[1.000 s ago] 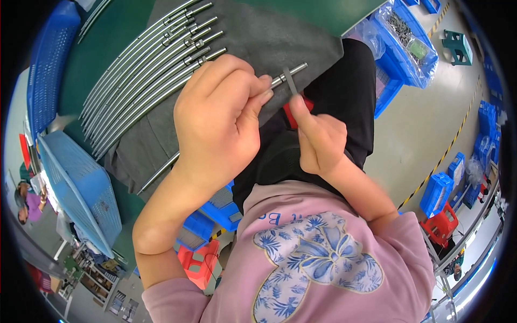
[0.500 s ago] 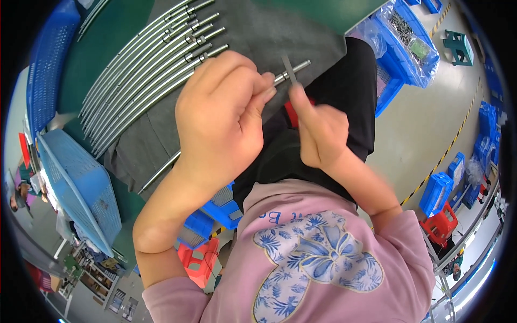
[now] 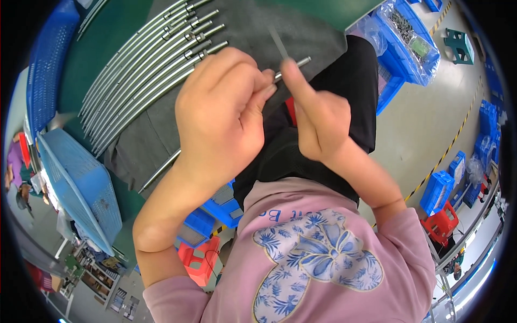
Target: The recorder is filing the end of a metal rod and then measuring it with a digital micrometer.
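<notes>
My left hand (image 3: 221, 107) is closed round a shiny metal rod (image 3: 164, 171), which runs from the lower left up to its tip beyond the fingers. My right hand (image 3: 323, 121) grips a flat, narrow metal file (image 3: 279, 43), thumb stretched along it. Part of a red handle (image 3: 291, 111) shows beneath that hand. The file crosses the rod near its tip, just right of my left fingertips; its blade is blurred, and the thumb hides whether it touches the rod. Several similar rods (image 3: 137, 70) with collars near their ends lie side by side on a grey cloth (image 3: 256, 29).
Under the cloth is a green table (image 3: 67, 97). Blue perforated baskets (image 3: 81, 188) stand along its left side. At the upper right, a blue bin (image 3: 401, 32) holds small metal parts in plastic. A red stool (image 3: 199, 261) and blue crates (image 3: 196, 229) are below the table.
My right hand has slid the file up and slightly left, away from my body, across the rod. My left hand and the rod have stayed nearly still.
</notes>
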`<state>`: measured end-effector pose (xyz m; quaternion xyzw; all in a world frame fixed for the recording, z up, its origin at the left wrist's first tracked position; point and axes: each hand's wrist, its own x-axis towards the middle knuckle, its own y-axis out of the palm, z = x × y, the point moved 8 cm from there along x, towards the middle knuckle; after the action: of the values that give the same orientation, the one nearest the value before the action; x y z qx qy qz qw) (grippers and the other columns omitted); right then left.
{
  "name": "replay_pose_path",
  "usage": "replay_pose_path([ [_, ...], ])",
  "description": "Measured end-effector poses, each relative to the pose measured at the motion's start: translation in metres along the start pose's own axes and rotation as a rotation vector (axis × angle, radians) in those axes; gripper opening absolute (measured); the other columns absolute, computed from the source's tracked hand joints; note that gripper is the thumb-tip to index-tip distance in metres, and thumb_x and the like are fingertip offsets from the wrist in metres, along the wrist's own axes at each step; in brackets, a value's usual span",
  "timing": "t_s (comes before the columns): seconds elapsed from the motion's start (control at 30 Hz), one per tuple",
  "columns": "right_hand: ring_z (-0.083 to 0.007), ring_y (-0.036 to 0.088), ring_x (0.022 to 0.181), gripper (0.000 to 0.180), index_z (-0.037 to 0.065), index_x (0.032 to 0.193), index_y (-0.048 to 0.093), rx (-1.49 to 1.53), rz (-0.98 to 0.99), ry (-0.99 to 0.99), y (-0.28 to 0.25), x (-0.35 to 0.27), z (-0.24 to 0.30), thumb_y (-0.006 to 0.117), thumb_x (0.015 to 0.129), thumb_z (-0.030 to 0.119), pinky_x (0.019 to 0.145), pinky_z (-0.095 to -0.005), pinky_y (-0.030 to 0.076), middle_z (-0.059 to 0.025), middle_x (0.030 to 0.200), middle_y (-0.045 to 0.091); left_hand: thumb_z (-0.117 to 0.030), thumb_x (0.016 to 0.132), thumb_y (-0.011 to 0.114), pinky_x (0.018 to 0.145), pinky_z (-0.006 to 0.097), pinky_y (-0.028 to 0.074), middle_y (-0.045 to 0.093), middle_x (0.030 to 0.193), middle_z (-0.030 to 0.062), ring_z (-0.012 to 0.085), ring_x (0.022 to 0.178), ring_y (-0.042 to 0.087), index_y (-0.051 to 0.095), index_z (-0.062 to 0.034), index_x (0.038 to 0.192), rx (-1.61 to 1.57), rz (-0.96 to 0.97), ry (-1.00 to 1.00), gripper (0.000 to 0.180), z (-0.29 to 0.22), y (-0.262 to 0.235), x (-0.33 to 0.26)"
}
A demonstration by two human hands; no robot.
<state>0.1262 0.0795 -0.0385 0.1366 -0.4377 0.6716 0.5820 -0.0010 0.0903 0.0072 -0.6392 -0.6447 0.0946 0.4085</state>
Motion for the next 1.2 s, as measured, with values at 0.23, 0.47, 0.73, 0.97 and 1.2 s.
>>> replay_pose_path([
  [0.23, -0.0148, 0.037, 0.037, 0.06, 0.0, 0.121, 0.062, 0.018, 0.042, 0.055, 0.001, 0.011, 0.001, 0.055, 0.061, -0.003, 0.038, -0.0293, 0.032, -0.0015, 0.048, 0.037, 0.005, 0.065, 0.07, 0.056, 0.036, 0.042, 0.053, 0.072, 0.0087, 0.0281, 0.064, 0.053, 0.055, -0.0016, 0.072, 0.014, 0.009, 0.012, 0.018, -0.002, 0.001, -0.002],
  [0.47, -0.0152, 0.036, 0.037, 0.061, -0.001, 0.123, 0.06, -0.015, 0.159, 0.045, -0.016, -0.067, -0.005, 0.055, 0.063, -0.003, 0.038, -0.0288, 0.03, -0.0012, 0.049, 0.035, 0.003, 0.066, 0.072, 0.055, 0.034, 0.042, 0.054, 0.072, 0.0076, 0.0253, 0.063, 0.054, 0.06, -0.0019, 0.076, 0.049, 0.03, 0.022, 0.016, 0.002, 0.001, -0.004],
  [0.73, -0.0179, 0.042, 0.041, 0.056, -0.007, 0.124, 0.057, 0.065, 0.17, 0.155, -0.032, -0.043, 0.004, 0.054, 0.068, -0.007, 0.042, -0.0291, 0.035, -0.0055, 0.057, 0.047, 0.002, 0.065, 0.075, 0.055, 0.032, 0.044, 0.057, 0.073, 0.007, 0.0233, 0.063, 0.055, 0.065, -0.0025, 0.081, 0.129, -0.035, 0.094, 0.019, -0.007, -0.006, -0.001],
  [0.97, -0.0197, 0.047, 0.043, 0.054, -0.01, 0.123, 0.055, 0.034, 0.261, 0.201, -0.026, -0.033, 0.006, 0.051, 0.07, -0.01, 0.045, -0.0299, 0.038, -0.0141, 0.076, 0.064, 0.003, 0.065, 0.075, 0.054, 0.032, 0.043, 0.057, 0.073, 0.0068, 0.023, 0.063, 0.055, 0.065, -0.0024, 0.081, 0.123, -0.017, 0.067, 0.019, -0.005, -0.004, -0.002],
  [1.2, -0.0186, 0.047, 0.042, 0.054, -0.01, 0.123, 0.056, 0.02, 0.228, 0.223, -0.028, -0.019, 0.016, 0.05, 0.069, -0.011, 0.044, -0.0291, 0.038, -0.0178, 0.095, 0.068, 0.003, 0.065, 0.075, 0.054, 0.032, 0.043, 0.057, 0.074, 0.0065, 0.0226, 0.063, 0.055, 0.065, -0.0031, 0.082, 0.086, -0.034, 0.028, 0.02, -0.005, -0.006, -0.007],
])
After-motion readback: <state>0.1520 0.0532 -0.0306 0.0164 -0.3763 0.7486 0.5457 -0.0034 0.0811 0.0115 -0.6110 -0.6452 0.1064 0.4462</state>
